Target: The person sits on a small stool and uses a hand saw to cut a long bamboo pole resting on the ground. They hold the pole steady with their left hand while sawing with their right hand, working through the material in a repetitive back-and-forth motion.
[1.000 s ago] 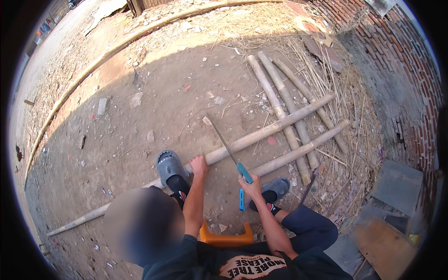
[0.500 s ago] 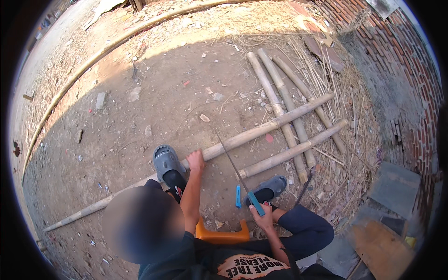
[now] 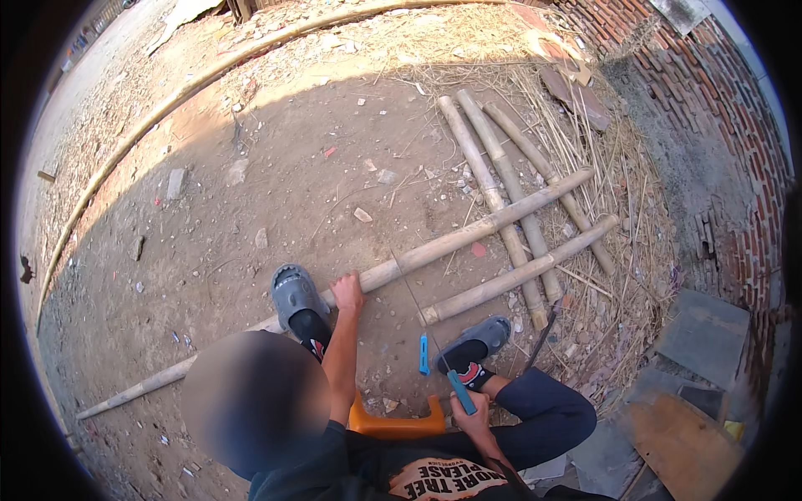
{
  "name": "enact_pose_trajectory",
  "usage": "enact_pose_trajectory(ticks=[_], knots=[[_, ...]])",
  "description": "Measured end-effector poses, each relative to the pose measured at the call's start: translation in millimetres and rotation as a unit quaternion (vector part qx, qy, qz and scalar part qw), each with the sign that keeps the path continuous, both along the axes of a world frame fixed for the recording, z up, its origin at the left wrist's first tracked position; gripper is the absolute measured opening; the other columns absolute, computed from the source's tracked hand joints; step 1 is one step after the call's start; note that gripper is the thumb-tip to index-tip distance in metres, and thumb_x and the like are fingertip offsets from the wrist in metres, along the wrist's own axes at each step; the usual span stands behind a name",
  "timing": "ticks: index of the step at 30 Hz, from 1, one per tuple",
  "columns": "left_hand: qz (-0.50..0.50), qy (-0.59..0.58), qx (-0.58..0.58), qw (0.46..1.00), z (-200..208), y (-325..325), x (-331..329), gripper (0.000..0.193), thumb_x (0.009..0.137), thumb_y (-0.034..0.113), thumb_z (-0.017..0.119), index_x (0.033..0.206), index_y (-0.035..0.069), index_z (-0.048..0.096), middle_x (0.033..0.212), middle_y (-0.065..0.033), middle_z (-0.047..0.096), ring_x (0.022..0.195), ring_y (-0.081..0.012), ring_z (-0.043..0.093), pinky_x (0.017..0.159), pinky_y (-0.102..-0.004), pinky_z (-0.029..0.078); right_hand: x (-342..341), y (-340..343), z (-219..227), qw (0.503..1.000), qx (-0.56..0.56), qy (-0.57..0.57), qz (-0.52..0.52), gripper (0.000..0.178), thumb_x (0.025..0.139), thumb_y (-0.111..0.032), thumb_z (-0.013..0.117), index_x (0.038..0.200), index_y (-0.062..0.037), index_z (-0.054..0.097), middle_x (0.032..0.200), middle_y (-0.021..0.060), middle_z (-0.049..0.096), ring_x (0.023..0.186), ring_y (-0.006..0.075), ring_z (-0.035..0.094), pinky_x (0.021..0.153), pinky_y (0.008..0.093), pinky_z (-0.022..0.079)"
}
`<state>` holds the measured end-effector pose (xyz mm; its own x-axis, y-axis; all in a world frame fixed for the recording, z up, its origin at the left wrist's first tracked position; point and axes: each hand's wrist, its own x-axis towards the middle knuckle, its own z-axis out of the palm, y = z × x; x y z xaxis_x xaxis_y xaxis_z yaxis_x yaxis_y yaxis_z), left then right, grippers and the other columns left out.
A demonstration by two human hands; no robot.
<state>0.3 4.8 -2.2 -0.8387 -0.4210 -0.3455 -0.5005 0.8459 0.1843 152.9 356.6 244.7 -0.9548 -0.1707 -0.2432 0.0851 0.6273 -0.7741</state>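
Observation:
A long bamboo pole (image 3: 451, 240) slants across the ground from lower left to upper right. My left hand (image 3: 347, 294) is closed over it, just right of my grey clog, which presses on the same pole. In my right hand (image 3: 473, 417) is the teal handle of a hand saw (image 3: 422, 311). Its thin blade points up and left, with the tip end lying across the pole to the right of my left hand. A blue box-cutter-like tool (image 3: 423, 355) lies on the dirt beside my other clog (image 3: 474, 344).
Several cut bamboo lengths (image 3: 503, 157) lie crossed under the long pole's far end; a shorter piece (image 3: 518, 280) rests nearer me. An orange plastic stool (image 3: 396, 424) is beneath me. Right stand a brick wall (image 3: 710, 108) and flat slabs (image 3: 703, 336). Straw and rubble litter the ground.
My right hand has drawn the saw back toward my body, so less of the blade reaches past the pole. The left hand keeps its hold on the pole.

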Motion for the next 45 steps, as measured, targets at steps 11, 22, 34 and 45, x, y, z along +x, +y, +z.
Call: enact_pose_trajectory(ticks=[11,22,34,45], knots=[[0.012,0.040,-0.018,0.999,2,5,7,0.033,0.073,0.007,0.076,0.105,0.012,0.067,0.101,-0.0100,0.074,0.103,-0.0301,0.072,0.095,-0.0523,0.048,-64,-41,-78,0.998,-0.047,0.015,0.031,0.031,0.086,-0.016,0.069,0.063,0.0014,0.057,0.051,0.0108,0.053,0.046,0.0164,0.055,0.049,0.0367,0.043],[0.013,0.054,-0.035,0.998,6,6,8,0.029,0.078,0.007,0.072,0.105,0.013,0.066,0.101,-0.0091,0.074,0.102,-0.0307,0.071,0.093,-0.0533,0.048,-63,-54,-73,0.996,-0.084,-0.042,-0.001,0.034,0.081,-0.012,0.071,0.057,-0.0028,0.048,0.050,0.0031,0.043,0.048,0.0082,0.043,0.047,0.0325,0.036],[0.006,0.067,-0.037,0.997,-4,5,7,0.039,0.073,0.011,0.079,0.109,0.013,0.065,0.106,-0.0088,0.074,0.100,-0.0303,0.072,0.091,-0.0534,0.048,-65,-47,-65,0.995,-0.074,-0.061,-0.024,0.035,0.080,-0.011,0.072,0.057,-0.0035,0.047,0.052,-0.0007,0.043,0.051,0.0063,0.043,0.047,0.0318,0.034],[0.011,0.082,-0.070,0.994,-1,11,15,0.035,0.074,0.009,0.077,0.107,0.012,0.066,0.100,-0.0088,0.074,0.100,-0.0299,0.071,0.090,-0.0516,0.047,11,-4,-32,0.999,-0.034,-0.033,0.006,0.033,0.078,-0.009,0.069,0.056,-0.0028,0.045,0.049,0.0015,0.041,0.047,0.0075,0.040,0.046,0.0334,0.033]])
